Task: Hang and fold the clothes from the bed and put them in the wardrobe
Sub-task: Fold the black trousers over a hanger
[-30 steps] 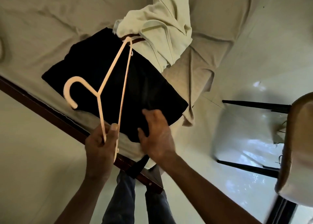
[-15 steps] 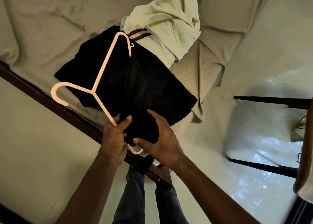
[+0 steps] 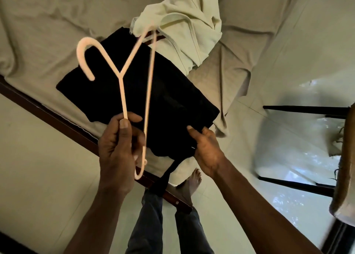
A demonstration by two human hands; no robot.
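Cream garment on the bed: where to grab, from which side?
Probably pinch the seamed band arcing across the cream garment, coming from above on the near side: it lies crumpled in a heap, and that band is its clearest raised edge.

Bed (image 3: 48,23): black garment (image 3: 172,103), cream garment (image 3: 184,28).

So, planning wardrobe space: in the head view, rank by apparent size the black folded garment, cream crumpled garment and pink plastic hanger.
1. black folded garment
2. cream crumpled garment
3. pink plastic hanger, long but thin, held nearer the camera, so unsure.
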